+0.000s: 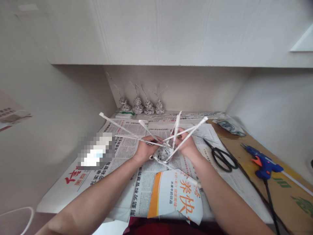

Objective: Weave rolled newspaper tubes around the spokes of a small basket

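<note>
Both hands, left hand [146, 147] and right hand [186, 143], pinch the small grey woven rolled-newspaper basket [163, 154] at frame centre; its long white paper spokes [181, 132] could kink or the weave loosen if squeezed unevenly.

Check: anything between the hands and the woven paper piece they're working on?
Nothing visible. Left hand and right hand both already grip the small woven paper piece and its paper rods. Scissors and glue gun lie apart, off to the right.

Small woven newspaper basket [163, 154], spokes splayed upward (seemingly unfinished), above newspaper
</note>
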Tool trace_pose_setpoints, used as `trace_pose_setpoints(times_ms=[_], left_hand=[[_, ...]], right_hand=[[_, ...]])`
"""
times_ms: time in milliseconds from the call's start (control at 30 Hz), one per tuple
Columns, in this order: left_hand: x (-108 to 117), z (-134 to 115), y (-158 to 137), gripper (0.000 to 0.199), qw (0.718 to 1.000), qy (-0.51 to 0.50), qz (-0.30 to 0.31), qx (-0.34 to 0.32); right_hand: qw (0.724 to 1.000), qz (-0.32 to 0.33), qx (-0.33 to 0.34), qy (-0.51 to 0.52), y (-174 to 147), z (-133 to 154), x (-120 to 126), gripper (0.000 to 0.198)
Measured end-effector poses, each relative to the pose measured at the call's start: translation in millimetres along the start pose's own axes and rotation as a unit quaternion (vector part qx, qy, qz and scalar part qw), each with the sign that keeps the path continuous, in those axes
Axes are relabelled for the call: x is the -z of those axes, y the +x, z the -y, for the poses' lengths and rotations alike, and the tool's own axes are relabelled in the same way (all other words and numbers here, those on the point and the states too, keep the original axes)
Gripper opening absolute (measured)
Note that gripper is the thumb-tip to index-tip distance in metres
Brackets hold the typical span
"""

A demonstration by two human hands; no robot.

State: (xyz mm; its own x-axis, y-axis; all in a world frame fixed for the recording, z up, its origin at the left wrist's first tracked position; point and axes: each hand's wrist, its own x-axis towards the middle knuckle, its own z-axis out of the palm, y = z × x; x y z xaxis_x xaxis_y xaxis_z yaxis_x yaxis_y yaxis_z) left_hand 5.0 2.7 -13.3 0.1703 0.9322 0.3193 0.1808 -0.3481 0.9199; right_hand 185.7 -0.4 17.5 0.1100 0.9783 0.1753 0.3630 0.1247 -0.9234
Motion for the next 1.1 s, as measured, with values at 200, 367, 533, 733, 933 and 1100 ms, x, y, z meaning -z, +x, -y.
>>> trace_pose_setpoints(times_ms=[200,367,533,733,933,1100], left_hand=[[3.3,1.1,2.0,0.011,0.999,0.038,-0.033,-0.013],[4.2,-2.6,1.4,0.011,0.996,0.078,-0.028,-0.024],[5.4,-5.9,1.4,0.010,0.991,0.115,-0.021,-0.066],[9.5,-14.7,0.6,0.012,0.983,0.154,0.015,-0.104],[12.1,-20.3,0.1,0.015,0.975,0.195,0.041,-0.100],[12.6,-22.3,-0.5,0.014,0.973,0.208,0.057,-0.079]], right_hand=[[0.916,0.026,0.098,-0.387,-20.5,23.5,21.7,0.016],[0.899,-0.058,0.118,-0.418,-31.2,47.5,33.6,0.027],[0.874,-0.043,0.256,-0.410,-20.3,36.4,27.4,0.025],[0.906,0.109,0.196,-0.358,-16.2,27.7,15.4,0.031],[0.964,0.146,0.086,-0.207,-14.8,13.5,11.2,0.022],[0.976,0.104,0.056,-0.182,-12.0,-2.3,2.9,0.010]])
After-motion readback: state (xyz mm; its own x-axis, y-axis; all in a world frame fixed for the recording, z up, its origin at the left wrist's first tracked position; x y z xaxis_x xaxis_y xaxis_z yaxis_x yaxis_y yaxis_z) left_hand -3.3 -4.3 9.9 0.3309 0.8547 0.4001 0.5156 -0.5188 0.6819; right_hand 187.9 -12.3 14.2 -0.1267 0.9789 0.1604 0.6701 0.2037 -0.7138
